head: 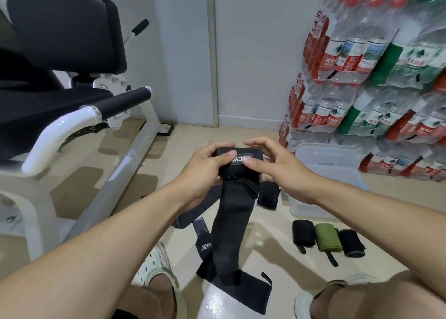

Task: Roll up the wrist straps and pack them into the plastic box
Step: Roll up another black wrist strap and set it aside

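A black wrist strap [231,212] hangs from my hands, its top end wound into a partial roll with a white logo facing me. My left hand [205,169] grips the left end of that roll, thumb on top. My right hand [272,164] pinches the right end, thumb against the logo and fingers arched over it. The strap's tail trails down onto other unrolled black straps [231,289] on the floor between my feet. Three rolled straps [328,240], black, green and black, lie side by side on the floor. The clear plastic box [330,156] stands open just behind my right hand.
A white-framed exercise machine [72,115] with black pads fills the left side. Shrink-wrapped packs of water bottles [376,77] are stacked against the wall at the right. My feet in light shoes [156,268] are at the bottom edge.
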Available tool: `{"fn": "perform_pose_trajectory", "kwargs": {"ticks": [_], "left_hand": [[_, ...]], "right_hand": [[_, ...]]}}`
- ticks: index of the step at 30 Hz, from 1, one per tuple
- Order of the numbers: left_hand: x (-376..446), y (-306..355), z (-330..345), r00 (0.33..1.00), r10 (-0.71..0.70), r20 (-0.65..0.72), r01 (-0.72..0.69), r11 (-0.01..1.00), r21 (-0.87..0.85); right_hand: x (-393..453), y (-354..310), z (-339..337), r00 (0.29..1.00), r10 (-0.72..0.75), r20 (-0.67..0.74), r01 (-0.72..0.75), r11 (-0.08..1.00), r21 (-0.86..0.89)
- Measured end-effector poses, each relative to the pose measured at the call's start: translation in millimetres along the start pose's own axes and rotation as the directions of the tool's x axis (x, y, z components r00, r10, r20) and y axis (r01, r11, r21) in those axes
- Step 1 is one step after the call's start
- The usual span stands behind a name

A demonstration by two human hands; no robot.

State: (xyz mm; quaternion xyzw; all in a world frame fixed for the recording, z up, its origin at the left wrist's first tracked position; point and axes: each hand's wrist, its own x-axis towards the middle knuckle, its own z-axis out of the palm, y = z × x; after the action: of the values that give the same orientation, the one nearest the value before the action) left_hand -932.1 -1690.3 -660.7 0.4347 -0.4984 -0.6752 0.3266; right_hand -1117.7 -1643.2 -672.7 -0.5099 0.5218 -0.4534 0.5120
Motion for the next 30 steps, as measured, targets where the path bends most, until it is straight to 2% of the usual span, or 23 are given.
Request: {"fn": "perform_pose_trajectory", "kwargs": {"ticks": [2, 4, 7, 11, 18, 22, 26, 30], "left_hand": [[-1.9, 0.2, 1.8, 1.000, 0.006, -0.001, -0.006, 1.000, -0.018], [-4.1, 0.2, 6.0, 0.999, 0.012, -0.030, -0.014, 0.999, -0.045], [-5.7, -1.2, 14.9, 0.997, -0.011, -0.079, -0.002, 0.986, -0.167], [-8.5, -7.2, 22.5, 0.995, -0.081, -0.064, 0.060, 0.957, -0.285], [-14.3, -9.9, 24.3, 0.989, -0.150, 0.009, 0.148, 0.964, -0.221], [-9.9, -5.8, 20.6, 0.984, -0.178, -0.027, 0.169, 0.963, -0.208], [-7.4, -1.3, 12.5, 0.972, -0.234, 0.009, 0.231, 0.952, -0.200], [-6.2, -1.4, 10.5, 0.978, -0.202, 0.041, 0.206, 0.951, -0.230]], "right_hand": [[0.5, 1.6, 2.6, 0.995, 0.094, 0.033, -0.095, 0.995, 0.025], [1.4, 3.6, 7.7, 0.990, 0.130, 0.052, -0.131, 0.991, 0.029], [4.2, 5.0, 14.9, 0.988, 0.154, 0.016, -0.155, 0.987, 0.034], [4.4, 6.7, 15.5, 0.990, 0.138, -0.002, -0.137, 0.986, 0.099], [-3.9, 6.2, 15.2, 0.989, 0.147, -0.012, -0.145, 0.984, 0.100], [-10.8, 3.4, 13.3, 0.994, 0.105, 0.020, -0.107, 0.987, 0.123], [-12.9, -2.3, 11.4, 1.000, -0.005, 0.027, 0.004, 1.000, 0.014], [-13.3, -9.2, 5.2, 0.995, -0.092, 0.033, 0.096, 0.985, -0.145]]}}
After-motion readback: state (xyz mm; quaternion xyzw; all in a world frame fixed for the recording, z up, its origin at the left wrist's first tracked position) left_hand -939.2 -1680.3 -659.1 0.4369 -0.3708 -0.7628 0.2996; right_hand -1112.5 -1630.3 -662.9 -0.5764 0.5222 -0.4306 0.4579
